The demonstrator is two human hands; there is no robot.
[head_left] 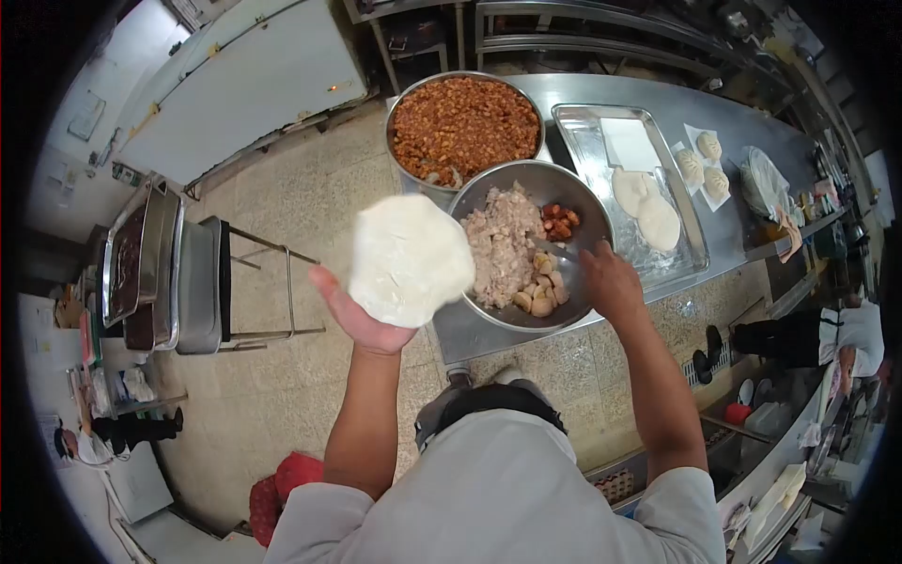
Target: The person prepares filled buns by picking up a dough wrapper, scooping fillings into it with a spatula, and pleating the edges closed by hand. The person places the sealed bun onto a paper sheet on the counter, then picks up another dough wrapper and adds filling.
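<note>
On the open palm of my left hand (371, 327) rests a round, flat white dough wrapper (410, 260), which hides most of the fingers. My right hand (611, 279) is closed at the right rim of a steel mixing bowl (592, 202), gripping a metal utensil (556, 248) whose tip reaches into the food; whether it is a spoon or a spatula I cannot tell. Inside the bowl are pale minced meat filling (500, 246), a small heap of reddish-brown chunks (561, 222) and several light tan pieces (542, 289).
Behind the bowl stands a large pan (465, 122) of reddish-brown diced filling. A metal tray (691, 246) holds more dough wrappers (658, 222) and white paper (630, 143). Several shaped buns (691, 167) sit on paper squares. Other people (850, 338) stand off to the sides.
</note>
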